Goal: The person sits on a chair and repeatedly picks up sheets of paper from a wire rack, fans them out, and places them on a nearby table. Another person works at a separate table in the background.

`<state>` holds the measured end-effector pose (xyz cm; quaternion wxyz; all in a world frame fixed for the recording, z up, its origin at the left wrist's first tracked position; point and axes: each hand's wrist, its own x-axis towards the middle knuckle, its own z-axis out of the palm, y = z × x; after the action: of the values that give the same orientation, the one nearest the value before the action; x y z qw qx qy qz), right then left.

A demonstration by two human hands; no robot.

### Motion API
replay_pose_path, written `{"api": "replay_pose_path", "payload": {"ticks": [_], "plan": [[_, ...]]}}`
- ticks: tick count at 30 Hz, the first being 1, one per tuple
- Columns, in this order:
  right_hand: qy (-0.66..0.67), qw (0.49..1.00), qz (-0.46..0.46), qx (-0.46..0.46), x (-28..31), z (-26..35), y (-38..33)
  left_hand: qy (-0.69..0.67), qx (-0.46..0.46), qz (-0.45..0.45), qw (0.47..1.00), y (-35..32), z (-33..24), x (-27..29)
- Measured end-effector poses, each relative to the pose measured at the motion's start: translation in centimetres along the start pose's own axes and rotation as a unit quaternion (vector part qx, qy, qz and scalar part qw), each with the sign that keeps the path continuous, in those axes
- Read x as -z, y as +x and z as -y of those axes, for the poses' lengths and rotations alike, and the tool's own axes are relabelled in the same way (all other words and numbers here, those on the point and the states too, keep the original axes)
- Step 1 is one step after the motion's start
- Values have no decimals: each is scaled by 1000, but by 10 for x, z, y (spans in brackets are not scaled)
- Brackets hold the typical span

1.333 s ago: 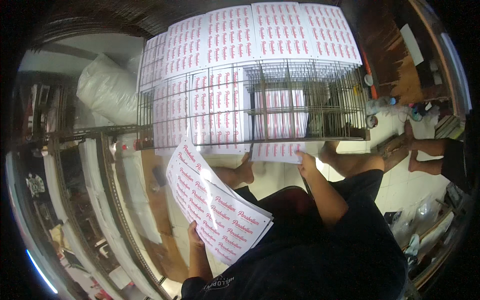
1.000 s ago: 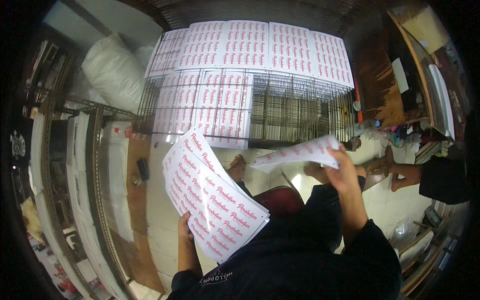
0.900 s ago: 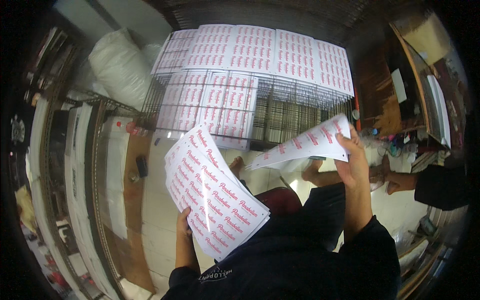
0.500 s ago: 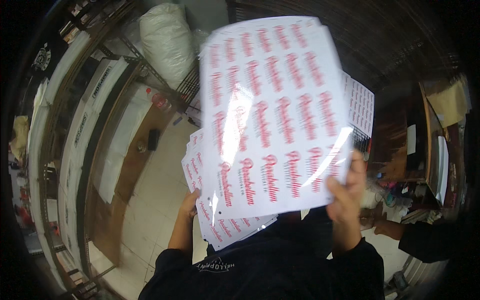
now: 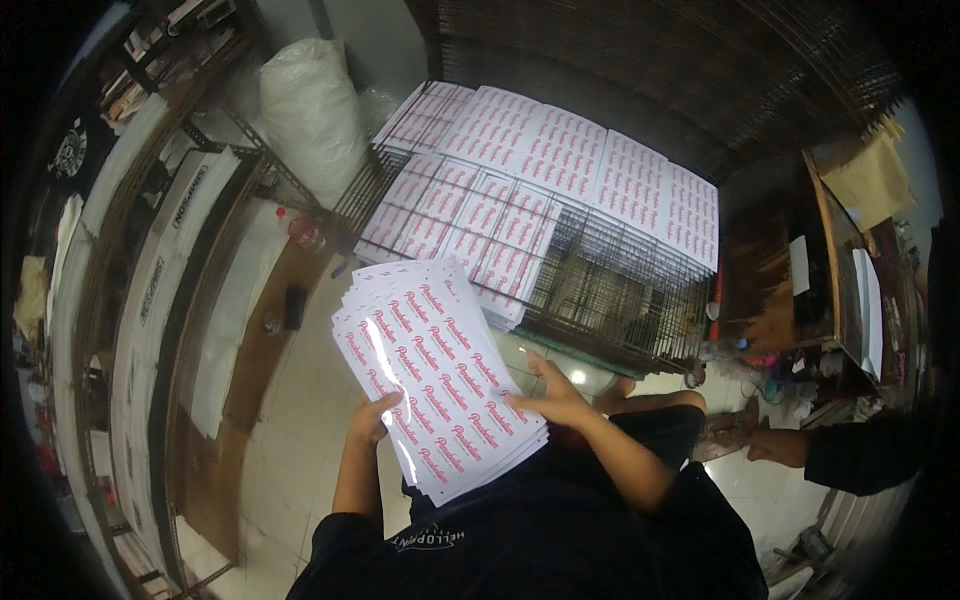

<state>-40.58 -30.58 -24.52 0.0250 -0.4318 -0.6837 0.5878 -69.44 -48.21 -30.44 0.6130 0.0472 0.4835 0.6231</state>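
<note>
Brown board forms a low shelf (image 5: 215,470) far to my left, with a clear plastic bottle with a red cap (image 5: 304,234) near its far end and a pale, bulging plastic sack (image 5: 315,125) beyond that.

Next comes my left hand (image 5: 372,418), clamped on the left long edge of a loosely squared stack of glossy white sheets printed in red script (image 5: 440,390). My thumb presses on the top sheet; the fingers go underneath, where I can't see them. The stack lies directly to the right of this grip, between my two hands and in front of my dark shirt (image 5: 540,540). Its long axis slants from the upper left, away from me, down to the lower right, close to my body, and the far edges are fanned.

On the other long edge, lower along it, is my right hand (image 5: 562,402). Thumb and forefinger stand apart: the thumb reaches the sheets' edge while the forefinger points away, clear of the paper. I judge the left grip to be the one bearing the weight.

Beyond the stack and up to the right stands a dark wire rack (image 5: 625,300) carrying rows of similar white sheets (image 5: 560,150). My right hand is the nearer to it.
</note>
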Motion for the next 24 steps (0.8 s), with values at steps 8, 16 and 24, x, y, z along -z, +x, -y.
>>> {"api": "replay_pose_path", "payload": {"ticks": [8, 16, 24], "plan": [[367, 927, 67, -46, 44, -6, 40, 99, -125, 125, 979, 13, -37, -103], [-54, 980, -83, 173, 182, 101, -3, 28, -250, 57, 966, 102, -10, -197], [-536, 823, -163, 95, 237, 107, 26, 401, -663, -91, 626, 131, -19, -262]]}}
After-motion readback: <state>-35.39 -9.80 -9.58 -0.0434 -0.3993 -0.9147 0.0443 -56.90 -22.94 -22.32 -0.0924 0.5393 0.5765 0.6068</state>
